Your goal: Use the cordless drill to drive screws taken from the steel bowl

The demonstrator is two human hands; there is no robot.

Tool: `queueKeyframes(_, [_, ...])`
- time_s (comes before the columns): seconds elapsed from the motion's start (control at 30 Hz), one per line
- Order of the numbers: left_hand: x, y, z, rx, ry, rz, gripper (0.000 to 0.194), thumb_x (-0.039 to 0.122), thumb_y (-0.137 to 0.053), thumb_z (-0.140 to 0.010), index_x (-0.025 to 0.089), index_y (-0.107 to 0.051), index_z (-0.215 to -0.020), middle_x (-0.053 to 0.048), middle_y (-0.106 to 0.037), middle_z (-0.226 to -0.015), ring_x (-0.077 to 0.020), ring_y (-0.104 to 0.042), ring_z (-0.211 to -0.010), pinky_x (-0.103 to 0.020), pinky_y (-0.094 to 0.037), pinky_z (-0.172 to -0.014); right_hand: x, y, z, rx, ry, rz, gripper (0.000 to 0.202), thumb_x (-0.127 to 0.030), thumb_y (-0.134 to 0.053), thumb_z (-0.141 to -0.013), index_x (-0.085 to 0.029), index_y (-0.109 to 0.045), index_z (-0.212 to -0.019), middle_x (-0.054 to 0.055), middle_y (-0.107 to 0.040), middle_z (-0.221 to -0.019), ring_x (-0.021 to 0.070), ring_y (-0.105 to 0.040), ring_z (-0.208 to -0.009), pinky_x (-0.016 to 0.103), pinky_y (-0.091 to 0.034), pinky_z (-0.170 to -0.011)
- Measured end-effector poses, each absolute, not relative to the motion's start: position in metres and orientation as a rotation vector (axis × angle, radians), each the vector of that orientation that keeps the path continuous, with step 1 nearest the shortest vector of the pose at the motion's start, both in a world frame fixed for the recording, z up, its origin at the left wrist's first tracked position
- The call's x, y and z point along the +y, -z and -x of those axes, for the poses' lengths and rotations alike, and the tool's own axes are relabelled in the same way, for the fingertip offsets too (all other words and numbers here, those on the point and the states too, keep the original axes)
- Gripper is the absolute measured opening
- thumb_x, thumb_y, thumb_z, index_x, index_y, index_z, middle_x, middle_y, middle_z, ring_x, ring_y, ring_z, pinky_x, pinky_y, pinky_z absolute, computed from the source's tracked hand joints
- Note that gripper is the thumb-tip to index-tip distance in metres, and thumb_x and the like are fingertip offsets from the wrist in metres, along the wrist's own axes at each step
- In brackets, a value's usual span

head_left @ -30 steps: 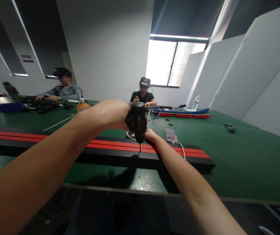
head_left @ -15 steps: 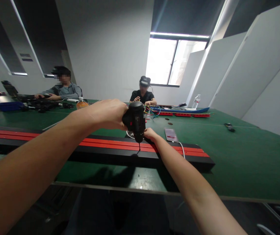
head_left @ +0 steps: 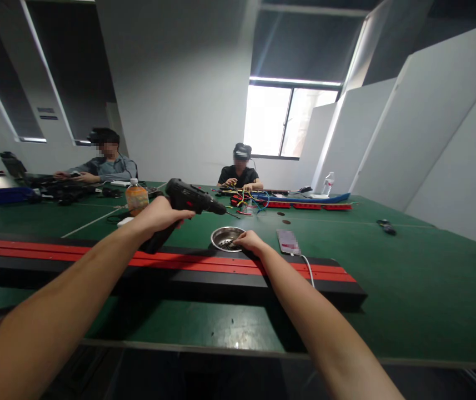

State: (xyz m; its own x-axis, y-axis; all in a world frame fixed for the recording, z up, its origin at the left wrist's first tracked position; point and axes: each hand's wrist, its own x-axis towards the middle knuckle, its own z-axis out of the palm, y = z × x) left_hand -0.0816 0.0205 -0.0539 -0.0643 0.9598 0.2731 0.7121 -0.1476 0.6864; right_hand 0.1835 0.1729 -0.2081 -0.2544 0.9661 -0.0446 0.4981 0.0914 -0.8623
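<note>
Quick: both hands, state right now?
Left hand: closed on the black cordless drill.
Right hand: fingers at the round shiny metal bowl of small dark pieces; open or pinching one, can't tell.

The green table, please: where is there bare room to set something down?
Free: the patch between the phone, the right end of the beam and the small dark object. Crowded: around the bowl, with left hand, right hand and drill, and by the wires behind.

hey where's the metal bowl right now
In the head view, the metal bowl sits near the middle, just beyond the red and black rail, with the right hand at its right side.
</note>
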Motion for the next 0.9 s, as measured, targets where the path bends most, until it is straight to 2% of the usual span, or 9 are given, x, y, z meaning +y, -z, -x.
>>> queueKeyframes(0.1, [0.027, 0.081, 0.073, 1.602, -1.138, -1.359, 0.027, 0.038, -0.077, -0.075, 0.013, -0.069, -0.077, -0.003, -0.069, -0.063, -0.0144, -0.060, -0.057, -0.024, -0.042, -0.052, 0.175, 0.209, -0.183, -1.808, -1.065, 1.464, 0.013, -0.019, -0.081, -0.064, -0.012, -0.070, -0.062, -0.001, -0.056, -0.048, 0.0089, -0.043, -0.048, 0.022, -0.032, -0.049])
queueKeyframes(0.27, [0.048, 0.119, 0.050, 1.492, -1.272, -1.005, 0.014, 0.023, -0.073, -0.077, 0.012, -0.064, -0.078, -0.007, -0.068, -0.063, -0.0159, -0.063, -0.052, -0.025, -0.048, -0.049, 0.174, 0.209, -0.184, -1.760, -1.060, 1.513, 0.016, -0.025, -0.079, -0.069, -0.012, -0.070, -0.066, 0.000, -0.057, -0.050, 0.0091, -0.043, -0.046, 0.023, -0.032, -0.048])
queueKeyframes(0.4, [0.073, 0.136, 0.039, 1.430, -1.378, -0.771, 0.009, 0.022, -0.064, -0.083, 0.014, -0.060, -0.084, -0.002, -0.062, -0.057, -0.0138, -0.059, -0.045, -0.025, -0.050, -0.046, 0.172, 0.207, -0.184, -1.779, -1.047, 1.525, 0.018, -0.028, -0.076, -0.073, -0.013, -0.068, -0.066, 0.001, -0.057, -0.051, 0.0095, -0.042, -0.045, 0.024, -0.032, -0.047])
queueKeyframes(0.53, [0.098, 0.141, 0.041, 1.452, -1.361, -0.662, 0.012, 0.025, -0.065, -0.083, 0.013, -0.063, -0.086, 0.000, -0.059, -0.054, -0.0144, -0.057, -0.043, -0.026, -0.050, -0.044, 0.175, 0.210, -0.183, -1.766, -1.024, 1.491, 0.014, -0.025, -0.076, -0.072, -0.013, -0.070, -0.068, 0.002, -0.061, -0.056, 0.0113, -0.050, -0.051, 0.023, -0.037, -0.052])
queueKeyframes(0.6, [0.108, 0.142, 0.045, 1.491, -1.320, -0.652, 0.015, 0.027, -0.066, -0.085, 0.013, -0.064, -0.089, -0.001, -0.061, -0.059, -0.0142, -0.058, -0.047, -0.027, -0.050, -0.046, 0.177, 0.212, -0.183, -1.751, -1.019, 1.472, 0.014, -0.025, -0.076, -0.071, -0.013, -0.069, -0.068, 0.002, -0.062, -0.057, 0.0115, -0.051, -0.053, 0.023, -0.037, -0.053])
queueKeyframes(0.77, [0.126, 0.154, 0.054, 1.626, -1.178, -0.719, 0.026, 0.035, -0.059, -0.095, 0.013, -0.064, -0.108, -0.004, -0.068, -0.093, -0.0127, -0.065, -0.072, -0.029, -0.056, -0.064, 0.178, 0.214, -0.184, -1.781, -0.963, 1.489, 0.016, -0.027, -0.075, -0.073, -0.014, -0.069, -0.066, 0.003, -0.062, -0.057, 0.0119, -0.052, -0.052, 0.023, -0.035, -0.052])
queueKeyframes(0.9, [0.135, 0.168, 0.059, 1.815, -1.086, -0.874, 0.025, 0.033, -0.062, -0.094, 0.013, -0.064, -0.109, -0.005, -0.068, -0.099, -0.0142, -0.065, -0.078, -0.031, -0.057, -0.068, 0.180, 0.215, -0.185, -1.794, -0.893, 1.505, 0.014, -0.028, -0.076, -0.072, -0.014, -0.072, -0.070, 0.004, -0.065, -0.061, 0.0130, -0.055, -0.055, 0.023, -0.037, -0.054])
